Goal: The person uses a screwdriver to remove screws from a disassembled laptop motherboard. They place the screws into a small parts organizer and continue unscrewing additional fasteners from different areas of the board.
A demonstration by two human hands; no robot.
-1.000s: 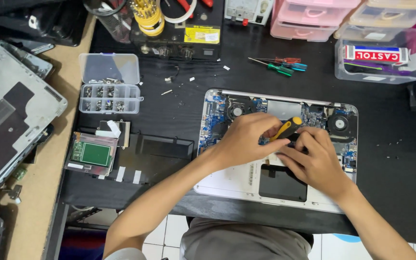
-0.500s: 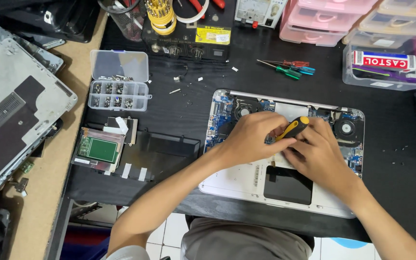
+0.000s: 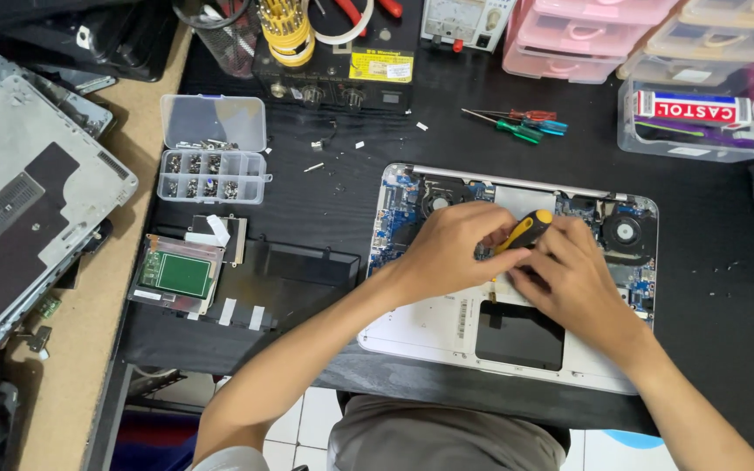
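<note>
Screws sit in clear plastic compartment box [image 3: 213,163], far left on black mat. Left hand [image 3: 455,249] rests on opened white laptop chassis [image 3: 429,327], fingers w/ right hand [image 3: 573,279] closed together round yellow-black screwdriver [image 3: 525,230], tip down approx. mid-board. Cooling fan [image 3: 624,233] just right.

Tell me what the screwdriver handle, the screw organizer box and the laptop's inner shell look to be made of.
Screwdriver handle: likely plastic with a rubbery grip, matte yellow and black. Screw organizer box: clear, slightly cloudy plastic; screws show through the compartments and lid. Laptop inner shell: smooth white, matte, probably plastic, possibly painted metal. Both the left hand and right hand grip the screwdriver over the circuit board.
</note>
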